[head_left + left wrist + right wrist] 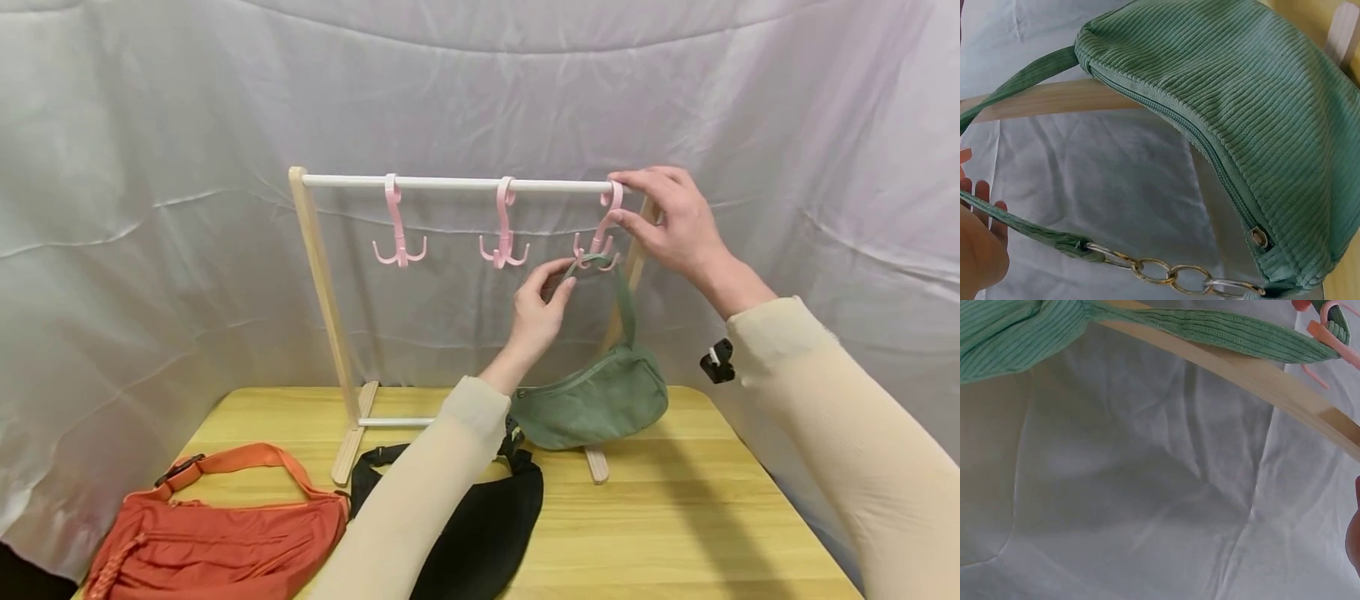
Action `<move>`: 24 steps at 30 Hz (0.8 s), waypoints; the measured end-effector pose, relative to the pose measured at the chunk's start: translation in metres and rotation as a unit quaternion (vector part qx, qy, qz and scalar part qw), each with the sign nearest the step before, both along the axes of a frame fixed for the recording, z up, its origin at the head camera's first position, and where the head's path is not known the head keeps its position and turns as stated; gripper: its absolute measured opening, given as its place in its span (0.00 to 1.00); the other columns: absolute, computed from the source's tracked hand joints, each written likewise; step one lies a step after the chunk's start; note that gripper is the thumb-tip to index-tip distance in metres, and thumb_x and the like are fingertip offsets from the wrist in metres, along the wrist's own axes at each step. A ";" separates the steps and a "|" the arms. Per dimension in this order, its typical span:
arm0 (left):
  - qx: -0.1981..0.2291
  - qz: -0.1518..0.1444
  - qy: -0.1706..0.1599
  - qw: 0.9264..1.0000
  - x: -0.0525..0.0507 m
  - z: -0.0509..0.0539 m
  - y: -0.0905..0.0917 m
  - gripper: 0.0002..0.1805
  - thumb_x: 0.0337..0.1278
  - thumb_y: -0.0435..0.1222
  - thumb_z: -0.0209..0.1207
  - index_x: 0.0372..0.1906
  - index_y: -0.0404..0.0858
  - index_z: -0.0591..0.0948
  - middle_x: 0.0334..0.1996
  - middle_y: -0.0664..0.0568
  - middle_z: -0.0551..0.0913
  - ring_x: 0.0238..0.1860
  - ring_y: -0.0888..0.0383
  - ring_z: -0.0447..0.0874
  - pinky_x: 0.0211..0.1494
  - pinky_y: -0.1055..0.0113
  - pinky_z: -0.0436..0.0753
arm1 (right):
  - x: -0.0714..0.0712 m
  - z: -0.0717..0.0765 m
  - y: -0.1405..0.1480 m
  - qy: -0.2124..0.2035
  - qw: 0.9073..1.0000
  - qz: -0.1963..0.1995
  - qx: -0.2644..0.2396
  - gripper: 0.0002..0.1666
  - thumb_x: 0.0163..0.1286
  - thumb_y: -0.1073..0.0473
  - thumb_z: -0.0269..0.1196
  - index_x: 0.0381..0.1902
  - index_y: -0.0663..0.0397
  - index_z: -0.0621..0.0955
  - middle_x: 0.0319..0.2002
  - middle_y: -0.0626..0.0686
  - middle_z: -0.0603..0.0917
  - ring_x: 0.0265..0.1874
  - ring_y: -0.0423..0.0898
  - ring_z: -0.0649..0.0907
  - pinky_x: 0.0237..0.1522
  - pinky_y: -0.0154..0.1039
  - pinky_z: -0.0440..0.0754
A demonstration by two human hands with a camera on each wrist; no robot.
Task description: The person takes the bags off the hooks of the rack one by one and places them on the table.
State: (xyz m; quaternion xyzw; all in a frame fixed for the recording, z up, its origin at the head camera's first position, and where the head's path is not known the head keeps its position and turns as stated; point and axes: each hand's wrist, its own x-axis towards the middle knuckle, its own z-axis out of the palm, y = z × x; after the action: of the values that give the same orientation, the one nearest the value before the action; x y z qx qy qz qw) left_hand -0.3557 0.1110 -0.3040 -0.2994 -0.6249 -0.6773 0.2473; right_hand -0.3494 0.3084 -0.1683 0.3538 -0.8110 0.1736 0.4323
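Observation:
A green corduroy shoulder bag hangs by its strap from the rightmost pink hook on the white rod. My left hand pinches the strap just left of that hook's prongs. Higher up, my right hand holds the same hook between thumb and fingers, close to the rod. In the left wrist view the bag's zipper and a metal chain joining strap to bag are visible. The right wrist view shows the strap looped over a pink prong.
Two more pink hooks, a left one and a middle one, hang from the rod of a wooden-legged rack. On the yellow table lie an orange-red bag and a black bag, partly behind my left sleeve.

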 end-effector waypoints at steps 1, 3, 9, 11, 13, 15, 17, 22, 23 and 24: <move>0.004 0.002 -0.002 1.000 0.000 0.000 0.001 0.16 0.72 0.29 0.61 0.61 0.31 0.82 0.56 0.40 0.86 0.54 0.51 0.87 0.57 0.71 0.83 | 0.000 0.000 0.000 0.001 1.000 -0.003 0.000 0.31 0.64 0.64 0.74 0.66 0.54 0.82 0.54 0.62 0.86 0.62 0.63 0.75 0.63 0.57 0.71; 0.009 0.008 -0.007 1.000 0.000 0.000 0.001 0.15 0.73 0.30 0.61 0.60 0.32 0.83 0.54 0.41 0.87 0.50 0.53 0.87 0.53 0.72 0.83 | 0.001 0.000 -0.001 0.000 1.000 -0.006 -0.003 0.30 0.65 0.62 0.74 0.65 0.55 0.82 0.54 0.62 0.86 0.61 0.63 0.75 0.64 0.57 0.70; 0.031 0.024 -0.008 0.999 0.002 0.000 -0.002 0.13 0.73 0.30 0.62 0.56 0.31 0.85 0.46 0.39 0.89 0.40 0.59 0.85 0.41 0.75 0.81 | -0.002 -0.005 -0.006 0.008 1.000 -0.001 -0.007 0.29 0.69 0.55 0.72 0.65 0.58 0.81 0.56 0.63 0.86 0.59 0.64 0.74 0.63 0.54 0.69; 0.035 0.034 -0.003 0.999 0.002 0.001 -0.004 0.12 0.72 0.31 0.62 0.54 0.31 0.86 0.45 0.41 0.90 0.38 0.63 0.83 0.39 0.75 0.79 | -0.003 -0.006 -0.009 0.012 1.000 0.002 -0.006 0.29 0.68 0.58 0.73 0.65 0.59 0.81 0.56 0.64 0.85 0.59 0.64 0.74 0.63 0.54 0.69; 0.034 0.044 0.001 0.998 0.003 0.002 -0.005 0.12 0.72 0.32 0.63 0.54 0.32 0.86 0.44 0.42 0.90 0.37 0.66 0.82 0.38 0.75 0.79 | -0.003 -0.006 -0.010 0.013 1.000 0.002 -0.006 0.30 0.67 0.60 0.73 0.65 0.59 0.81 0.55 0.64 0.86 0.59 0.64 0.74 0.63 0.54 0.69; 0.036 0.051 0.005 0.998 0.004 0.003 -0.006 0.11 0.72 0.32 0.63 0.53 0.32 0.87 0.44 0.43 0.90 0.36 0.67 0.82 0.38 0.75 0.79 | -0.003 -0.006 -0.011 0.015 1.000 0.002 -0.006 0.30 0.66 0.61 0.74 0.65 0.59 0.81 0.54 0.64 0.86 0.59 0.64 0.74 0.63 0.54 0.69; 0.038 0.053 0.007 0.998 0.005 0.004 -0.006 0.11 0.72 0.33 0.64 0.52 0.33 0.88 0.44 0.43 0.91 0.36 0.67 0.81 0.38 0.75 0.79 | -0.002 -0.006 -0.011 0.016 1.000 0.002 -0.008 0.30 0.66 0.61 0.74 0.65 0.59 0.81 0.53 0.64 0.86 0.58 0.64 0.75 0.63 0.54 0.69; 0.053 0.052 0.011 0.997 0.005 0.007 -0.007 0.11 0.71 0.32 0.64 0.52 0.33 0.88 0.44 0.43 0.91 0.36 0.65 0.82 0.39 0.74 0.79 | -0.002 -0.007 -0.011 0.017 1.000 0.004 -0.006 0.30 0.67 0.58 0.73 0.65 0.58 0.81 0.53 0.64 0.86 0.58 0.64 0.75 0.63 0.54 0.69; 0.055 0.052 0.011 0.997 0.005 0.008 -0.007 0.10 0.71 0.32 0.64 0.51 0.33 0.88 0.44 0.43 0.91 0.37 0.64 0.82 0.39 0.73 0.79 | -0.002 -0.007 -0.011 0.017 1.000 0.004 -0.005 0.29 0.68 0.57 0.72 0.66 0.58 0.81 0.54 0.64 0.86 0.58 0.64 0.75 0.63 0.54 0.69; 0.057 0.053 0.011 0.997 0.005 0.010 -0.007 0.10 0.71 0.32 0.64 0.51 0.33 0.89 0.45 0.43 0.91 0.37 0.64 0.83 0.40 0.73 0.80 | -0.002 -0.006 -0.011 0.018 1.000 0.005 -0.004 0.29 0.69 0.56 0.72 0.66 0.58 0.81 0.54 0.64 0.86 0.58 0.64 0.75 0.63 0.54 0.69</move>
State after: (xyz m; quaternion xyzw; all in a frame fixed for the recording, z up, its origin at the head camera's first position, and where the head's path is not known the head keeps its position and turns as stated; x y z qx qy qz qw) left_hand -0.3503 0.1045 -0.2943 -0.2591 -0.5973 -0.6944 0.3065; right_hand -0.3512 0.2976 -0.1746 0.3593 -0.8008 0.1726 0.4470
